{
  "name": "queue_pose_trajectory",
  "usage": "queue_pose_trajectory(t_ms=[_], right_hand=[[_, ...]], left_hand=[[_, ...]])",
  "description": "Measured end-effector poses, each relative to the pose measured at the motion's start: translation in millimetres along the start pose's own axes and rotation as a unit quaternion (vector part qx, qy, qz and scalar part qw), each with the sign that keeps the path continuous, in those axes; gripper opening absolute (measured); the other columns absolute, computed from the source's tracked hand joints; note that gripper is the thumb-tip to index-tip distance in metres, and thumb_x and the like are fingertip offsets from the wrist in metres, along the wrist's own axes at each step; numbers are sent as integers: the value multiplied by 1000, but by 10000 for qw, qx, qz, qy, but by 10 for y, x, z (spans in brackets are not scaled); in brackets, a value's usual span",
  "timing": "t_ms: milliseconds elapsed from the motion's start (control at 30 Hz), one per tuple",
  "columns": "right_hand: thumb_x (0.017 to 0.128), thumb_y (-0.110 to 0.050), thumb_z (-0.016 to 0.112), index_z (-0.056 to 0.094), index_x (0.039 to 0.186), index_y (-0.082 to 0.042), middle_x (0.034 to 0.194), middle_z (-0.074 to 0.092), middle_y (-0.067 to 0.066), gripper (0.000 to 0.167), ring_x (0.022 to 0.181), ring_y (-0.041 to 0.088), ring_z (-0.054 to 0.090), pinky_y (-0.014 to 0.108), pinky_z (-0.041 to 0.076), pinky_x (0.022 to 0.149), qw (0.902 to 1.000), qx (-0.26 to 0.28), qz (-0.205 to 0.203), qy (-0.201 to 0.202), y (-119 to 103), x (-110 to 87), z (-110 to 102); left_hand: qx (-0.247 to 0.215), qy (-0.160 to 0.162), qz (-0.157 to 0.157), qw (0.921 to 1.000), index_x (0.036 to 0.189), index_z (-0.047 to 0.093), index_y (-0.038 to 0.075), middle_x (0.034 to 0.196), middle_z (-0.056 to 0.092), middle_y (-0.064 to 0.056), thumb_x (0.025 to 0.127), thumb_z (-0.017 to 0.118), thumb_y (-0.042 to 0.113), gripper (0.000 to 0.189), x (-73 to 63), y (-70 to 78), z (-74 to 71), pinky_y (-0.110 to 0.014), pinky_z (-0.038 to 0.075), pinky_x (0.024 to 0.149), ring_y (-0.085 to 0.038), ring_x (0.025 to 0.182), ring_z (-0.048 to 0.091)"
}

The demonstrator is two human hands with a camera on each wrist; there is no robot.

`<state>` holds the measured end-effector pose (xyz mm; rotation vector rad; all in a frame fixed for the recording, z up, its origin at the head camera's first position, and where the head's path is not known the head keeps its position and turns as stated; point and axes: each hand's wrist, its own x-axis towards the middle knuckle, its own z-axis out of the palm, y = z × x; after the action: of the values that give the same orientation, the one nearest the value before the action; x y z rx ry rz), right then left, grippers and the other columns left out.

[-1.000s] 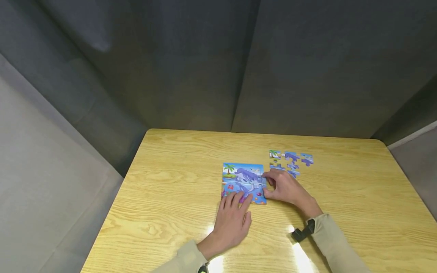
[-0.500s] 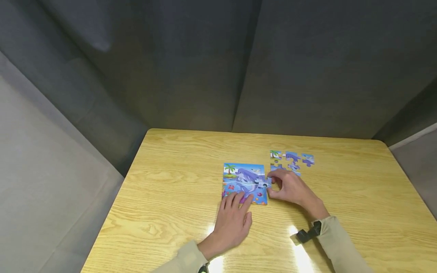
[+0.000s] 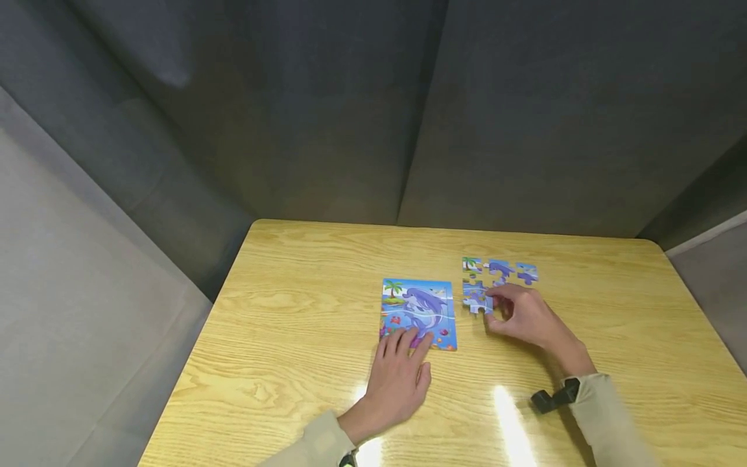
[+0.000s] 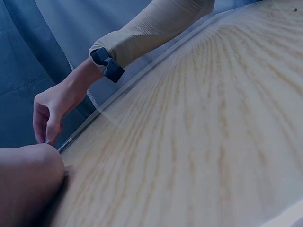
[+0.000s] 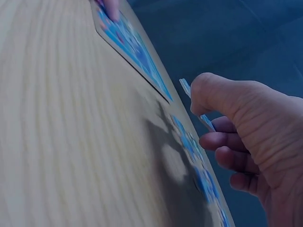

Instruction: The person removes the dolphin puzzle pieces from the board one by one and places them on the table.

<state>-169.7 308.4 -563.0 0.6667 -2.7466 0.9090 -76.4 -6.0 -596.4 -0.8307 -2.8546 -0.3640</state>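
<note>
My right hand (image 3: 528, 314) pinches a blue jigsaw piece (image 3: 481, 303) between thumb and fingers, to the right of the puzzle board. In the right wrist view that jigsaw piece (image 5: 207, 123) is seen edge-on, raised over the table. The square board (image 3: 428, 305) carries a dolphin picture with a palm tree and sea animals. Across its near edge rest the straight fingers of my left hand (image 3: 397, 379), which cover part of the lower border. In the left wrist view, a part of my left hand (image 4: 31, 179) blocks the lower left corner.
Several loose jigsaw pieces (image 3: 500, 268) lie right of the board, grouped in rows; my right hand and the held piece hide some. The wooden table (image 3: 303, 305) ends at a dark fabric partition (image 3: 327, 130). A black wrist device (image 3: 554, 395) sits on my right wrist.
My right hand has lifted the jigsaw piece off the board's right side and carried it rightward to the loose pieces. My left hand has stayed on the board's near edge.
</note>
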Motion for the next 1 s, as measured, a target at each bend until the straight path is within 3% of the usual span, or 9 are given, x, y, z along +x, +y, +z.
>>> queue_pose_trajectory(t_ms=[333, 633, 1000], right_hand=[[79, -13, 85, 72, 113, -2, 86, 64, 1, 38, 67, 15, 57, 24, 46, 58, 9990, -250, 349, 111, 295, -147, -274], [78, -16, 87, 72, 117, 4, 88, 66, 4, 45, 72, 15, 55, 25, 45, 59, 9950, -601, 798, -26, 555, -240, -527], [76, -18, 89, 73, 109, 2, 82, 63, 1, 42, 68, 12, 50, 25, 43, 58, 9935, -753, 856, -44, 759, -290, -501]], left_hand=[[37, 4, -15, 10000, 160, 42, 22, 155, 44, -7, 108, 41, 37, 54, 0, -7, -18, -51, 37, 114, -30, 142, 39], [32, 69, -18, 10000, 160, 43, 23, 154, 44, -6, 107, 42, 37, 54, 14, 5, 7, -49, 37, 114, -29, 142, 39], [47, 5, -32, 10000, 161, 41, 23, 155, 43, -7, 108, 41, 37, 55, -3, 4, 7, -50, 36, 115, -29, 142, 39]])
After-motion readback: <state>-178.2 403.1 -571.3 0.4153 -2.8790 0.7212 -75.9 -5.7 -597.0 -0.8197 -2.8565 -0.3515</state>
